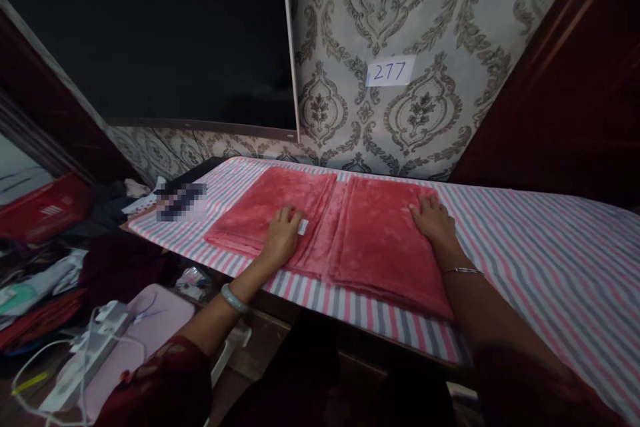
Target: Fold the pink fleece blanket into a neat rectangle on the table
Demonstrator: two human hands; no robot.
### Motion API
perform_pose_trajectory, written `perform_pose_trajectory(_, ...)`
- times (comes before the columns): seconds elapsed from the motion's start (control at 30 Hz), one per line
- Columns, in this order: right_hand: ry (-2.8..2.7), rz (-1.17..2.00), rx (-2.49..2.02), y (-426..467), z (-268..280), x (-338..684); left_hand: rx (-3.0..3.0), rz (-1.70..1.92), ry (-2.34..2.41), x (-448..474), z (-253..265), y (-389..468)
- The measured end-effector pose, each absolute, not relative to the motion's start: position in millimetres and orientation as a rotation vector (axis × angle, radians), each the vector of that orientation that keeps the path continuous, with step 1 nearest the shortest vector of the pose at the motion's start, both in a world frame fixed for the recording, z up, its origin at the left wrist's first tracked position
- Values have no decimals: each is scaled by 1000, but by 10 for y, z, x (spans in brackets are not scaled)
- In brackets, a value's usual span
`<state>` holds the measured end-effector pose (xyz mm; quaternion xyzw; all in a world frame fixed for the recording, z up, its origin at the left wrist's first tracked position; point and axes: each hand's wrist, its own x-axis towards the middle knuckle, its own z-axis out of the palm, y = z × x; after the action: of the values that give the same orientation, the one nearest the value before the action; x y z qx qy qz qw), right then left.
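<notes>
red fleece cloth (350, 230) lain folded at frame centre on striped table cover (540, 253) | left hand (283, 237) and right hand (434, 219) pressed flat, fingers spread, on it | white tag (303, 227) beside left fingers | power strip (95, 333) seen lower left | paper label "277" (390, 71) fixed to wallpaper above

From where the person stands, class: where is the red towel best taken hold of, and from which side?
At its near hem, coming from the table's front edge: the red towel lies flat and folded, so only its edges offer a pinch, probably.
</notes>
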<state>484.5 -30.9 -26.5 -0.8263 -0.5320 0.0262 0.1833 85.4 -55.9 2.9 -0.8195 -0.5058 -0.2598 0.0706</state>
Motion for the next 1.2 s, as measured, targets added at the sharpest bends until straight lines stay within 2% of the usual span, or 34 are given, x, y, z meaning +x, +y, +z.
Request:
perform_pose_trajectory(0.17,-1521,65,-2290,-322,-266,4855,-2526,-514,-1278,870,133,-703)
perform_pose_trajectory(0.37,-1509,71,-2327,-339,-228,4839,-2727,-605,-1444,909,184,-725)
perform_pose_trajectory(0.6,-1510,86,-2312,-346,-215,4825,-2682,-673,-1632,1076,158,-688)
perform_pose_trajectory(0.8,-1532,80,-2330,-344,-217,4831,-2630,-567,-1621,1203,48,-827)
perform_pose_trajectory(1.0,-1537,68,-2344,-329,-220,4809,-2710,-852,-1593,1070,112,-824)
perform_pose_trajectory(1.2,-1545,94,-2357,-328,-196,4817,-2504,-636,-1725,1040,1,-866)
